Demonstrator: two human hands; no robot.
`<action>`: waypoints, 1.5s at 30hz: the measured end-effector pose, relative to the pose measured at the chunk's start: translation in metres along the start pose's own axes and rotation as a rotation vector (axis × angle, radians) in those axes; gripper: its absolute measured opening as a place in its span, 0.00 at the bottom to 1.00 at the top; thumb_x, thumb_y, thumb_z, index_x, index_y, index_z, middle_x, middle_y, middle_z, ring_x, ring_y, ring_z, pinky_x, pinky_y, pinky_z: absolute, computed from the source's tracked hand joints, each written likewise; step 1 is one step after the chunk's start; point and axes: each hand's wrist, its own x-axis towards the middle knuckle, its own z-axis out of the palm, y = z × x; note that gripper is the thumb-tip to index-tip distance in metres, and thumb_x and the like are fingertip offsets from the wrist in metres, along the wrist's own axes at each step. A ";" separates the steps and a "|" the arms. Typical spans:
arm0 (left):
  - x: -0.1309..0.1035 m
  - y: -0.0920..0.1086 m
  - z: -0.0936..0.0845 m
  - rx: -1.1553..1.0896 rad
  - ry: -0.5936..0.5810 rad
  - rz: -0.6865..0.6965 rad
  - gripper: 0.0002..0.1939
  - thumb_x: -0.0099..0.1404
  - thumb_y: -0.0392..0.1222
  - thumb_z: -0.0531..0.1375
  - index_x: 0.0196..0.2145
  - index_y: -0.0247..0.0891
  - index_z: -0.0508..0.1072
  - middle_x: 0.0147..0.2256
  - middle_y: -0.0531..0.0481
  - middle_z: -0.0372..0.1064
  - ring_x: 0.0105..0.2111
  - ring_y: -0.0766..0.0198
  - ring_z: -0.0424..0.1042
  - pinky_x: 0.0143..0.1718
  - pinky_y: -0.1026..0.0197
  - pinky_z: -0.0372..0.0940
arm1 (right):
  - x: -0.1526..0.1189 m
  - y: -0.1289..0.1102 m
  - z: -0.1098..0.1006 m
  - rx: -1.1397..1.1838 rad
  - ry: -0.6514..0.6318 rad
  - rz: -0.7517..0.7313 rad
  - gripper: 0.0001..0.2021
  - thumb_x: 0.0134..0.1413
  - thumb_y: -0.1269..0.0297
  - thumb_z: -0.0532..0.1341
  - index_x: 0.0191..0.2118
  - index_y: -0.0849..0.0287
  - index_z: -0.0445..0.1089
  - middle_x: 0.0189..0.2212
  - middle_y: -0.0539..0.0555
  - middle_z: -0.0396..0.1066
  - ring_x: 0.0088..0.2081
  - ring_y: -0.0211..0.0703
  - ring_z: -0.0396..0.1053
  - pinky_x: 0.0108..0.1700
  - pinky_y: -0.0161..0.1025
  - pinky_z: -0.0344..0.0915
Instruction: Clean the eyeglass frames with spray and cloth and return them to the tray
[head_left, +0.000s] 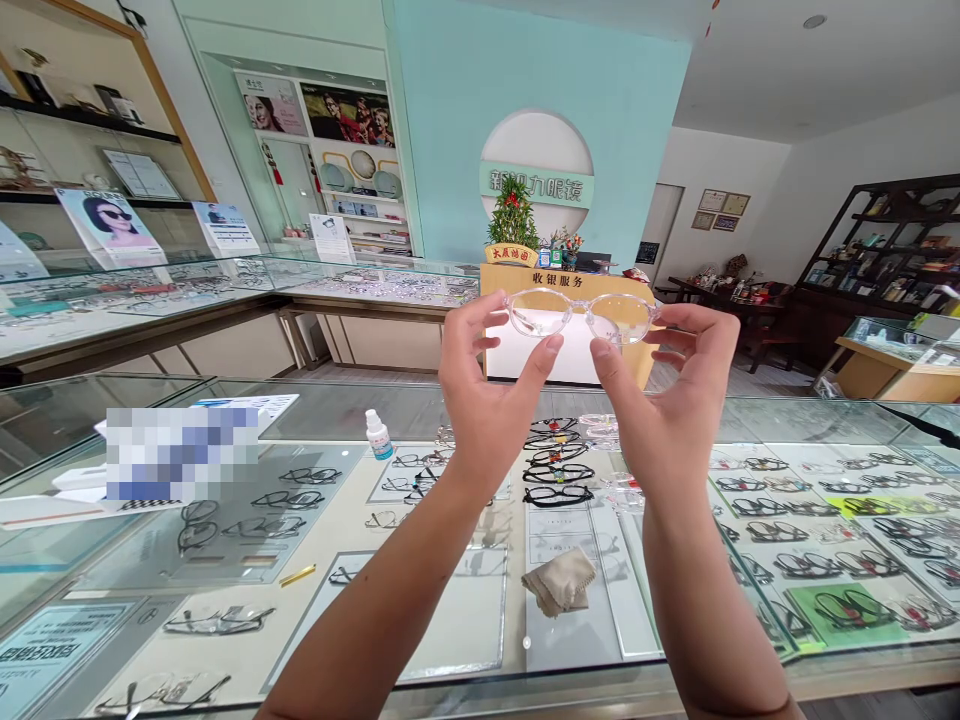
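A pair of clear-framed eyeglasses (580,306) is held up at arm's length, lenses upright and facing me. My left hand (491,385) grips its left side, thumb below the left lens and fingers at the outer rim. On the other side, my right hand (664,385) pinches the right rim and hinge, its thumb near the right lens. The temples are mostly hidden behind the lenses and fingers. Below the hands, a crumpled beige cleaning cloth (560,581) lies on the glass counter (450,680). A small white bottle (379,434) with a blue label stands left of my forearm.
Rows of eyeglasses (559,470) show in the display case beneath the glass, with more frames (806,565) at right. Papers (67,485) lie on the left of the counter, near a short yellow stick (298,576). Beyond stands a wooden cashier desk (499,285) with a plant (512,215).
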 end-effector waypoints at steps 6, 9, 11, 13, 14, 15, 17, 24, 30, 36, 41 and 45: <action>0.000 0.001 0.001 -0.029 -0.015 -0.054 0.29 0.66 0.60 0.73 0.58 0.47 0.72 0.58 0.43 0.75 0.53 0.54 0.78 0.52 0.51 0.72 | 0.000 -0.001 0.000 -0.021 0.006 -0.020 0.24 0.61 0.49 0.71 0.56 0.48 0.64 0.53 0.55 0.70 0.49 0.50 0.72 0.50 0.53 0.72; 0.000 0.002 0.001 -0.040 -0.019 -0.072 0.27 0.67 0.58 0.73 0.57 0.48 0.72 0.58 0.44 0.75 0.52 0.54 0.78 0.52 0.52 0.72 | 0.001 -0.002 0.000 -0.028 0.014 -0.024 0.24 0.61 0.49 0.72 0.55 0.49 0.64 0.51 0.55 0.70 0.48 0.50 0.72 0.50 0.54 0.72; 0.000 0.003 0.001 -0.044 -0.023 -0.077 0.26 0.67 0.57 0.73 0.56 0.48 0.73 0.57 0.44 0.76 0.52 0.55 0.78 0.52 0.52 0.72 | 0.001 -0.002 0.000 -0.025 0.016 -0.019 0.24 0.60 0.49 0.72 0.55 0.49 0.65 0.51 0.55 0.69 0.48 0.50 0.71 0.50 0.53 0.72; 0.000 0.003 0.001 -0.049 -0.024 -0.074 0.25 0.67 0.56 0.73 0.56 0.48 0.73 0.56 0.45 0.76 0.52 0.55 0.78 0.51 0.52 0.72 | 0.000 -0.002 0.000 -0.023 0.014 -0.018 0.24 0.60 0.49 0.72 0.55 0.49 0.65 0.51 0.55 0.69 0.48 0.50 0.71 0.51 0.53 0.71; 0.000 0.003 0.001 -0.050 -0.024 -0.073 0.25 0.67 0.56 0.73 0.56 0.48 0.73 0.56 0.45 0.76 0.52 0.56 0.78 0.51 0.52 0.72 | 0.000 -0.002 0.000 -0.024 0.012 -0.020 0.24 0.60 0.49 0.72 0.55 0.49 0.65 0.51 0.55 0.69 0.48 0.50 0.71 0.51 0.53 0.71; 0.000 0.003 0.001 -0.051 -0.023 -0.075 0.25 0.68 0.56 0.73 0.56 0.48 0.73 0.56 0.45 0.76 0.52 0.56 0.78 0.51 0.52 0.72 | 0.000 -0.002 0.000 -0.027 0.010 -0.022 0.24 0.61 0.49 0.72 0.55 0.49 0.65 0.51 0.55 0.69 0.48 0.50 0.71 0.51 0.53 0.71; 0.000 0.003 0.001 -0.048 -0.024 -0.083 0.24 0.68 0.56 0.73 0.56 0.48 0.73 0.56 0.45 0.76 0.51 0.56 0.78 0.50 0.53 0.72 | 0.000 -0.002 0.000 -0.030 0.013 -0.024 0.24 0.61 0.49 0.72 0.55 0.49 0.65 0.51 0.55 0.69 0.48 0.50 0.71 0.50 0.53 0.72; 0.000 0.002 0.001 -0.049 -0.037 -0.097 0.22 0.68 0.54 0.73 0.54 0.47 0.73 0.54 0.46 0.76 0.49 0.57 0.78 0.47 0.54 0.70 | 0.000 -0.004 0.000 -0.035 0.033 -0.033 0.23 0.60 0.49 0.72 0.54 0.49 0.65 0.49 0.55 0.68 0.48 0.50 0.70 0.50 0.52 0.71; -0.002 -0.003 0.003 0.027 0.024 0.010 0.22 0.68 0.50 0.73 0.55 0.47 0.72 0.53 0.47 0.76 0.48 0.59 0.77 0.47 0.56 0.70 | 0.000 0.000 0.001 -0.014 0.007 -0.031 0.23 0.63 0.48 0.71 0.56 0.50 0.66 0.50 0.55 0.69 0.47 0.49 0.70 0.49 0.51 0.71; -0.002 -0.007 0.000 0.154 0.127 0.204 0.26 0.67 0.53 0.73 0.57 0.46 0.70 0.53 0.47 0.73 0.48 0.57 0.75 0.47 0.53 0.71 | -0.001 0.002 0.003 0.034 -0.039 -0.003 0.21 0.66 0.48 0.69 0.56 0.50 0.67 0.52 0.56 0.71 0.48 0.49 0.72 0.49 0.51 0.71; -0.001 -0.004 -0.003 0.237 0.152 0.274 0.29 0.66 0.56 0.73 0.58 0.47 0.68 0.53 0.45 0.70 0.49 0.54 0.73 0.48 0.50 0.71 | -0.001 0.003 0.004 0.051 -0.085 0.015 0.18 0.68 0.49 0.67 0.56 0.50 0.68 0.54 0.57 0.73 0.47 0.48 0.73 0.49 0.52 0.72; -0.001 -0.004 -0.004 0.254 0.164 0.320 0.28 0.67 0.56 0.72 0.58 0.47 0.68 0.53 0.45 0.70 0.48 0.54 0.73 0.48 0.50 0.71 | -0.001 0.004 0.005 0.059 -0.100 0.014 0.17 0.69 0.50 0.66 0.56 0.50 0.68 0.54 0.57 0.74 0.47 0.48 0.73 0.49 0.51 0.72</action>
